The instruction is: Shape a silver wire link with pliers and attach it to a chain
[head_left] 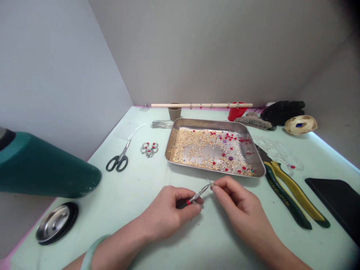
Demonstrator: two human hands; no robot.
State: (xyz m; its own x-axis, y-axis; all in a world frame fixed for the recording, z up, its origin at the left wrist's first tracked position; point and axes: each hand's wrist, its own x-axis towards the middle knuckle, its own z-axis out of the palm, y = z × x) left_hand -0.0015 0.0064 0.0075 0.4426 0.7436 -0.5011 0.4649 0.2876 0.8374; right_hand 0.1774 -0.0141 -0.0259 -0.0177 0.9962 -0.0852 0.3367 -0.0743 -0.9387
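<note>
Left hand (168, 210) is clamped on small red-handled pliers (197, 195), whose tip meets a tiny wire loop (210, 182) pinched in the right hand (239, 202) fingertips, above the table (135, 195) just before the bead tray (260, 168)

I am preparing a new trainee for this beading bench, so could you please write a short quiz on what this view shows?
1. True or false: the scissors lie inside the metal tray.
2. Which tool does the left hand hold? A) small red-handled pliers B) a wooden dowel C) a brush
3. What lies right of the tray, handles toward the camera?

Key:
1. False: they lie on the table, left of the tray.
2. A; the right hand pinches a tiny wire piece at the tips.
3. The green-and-yellow pliers.
</note>
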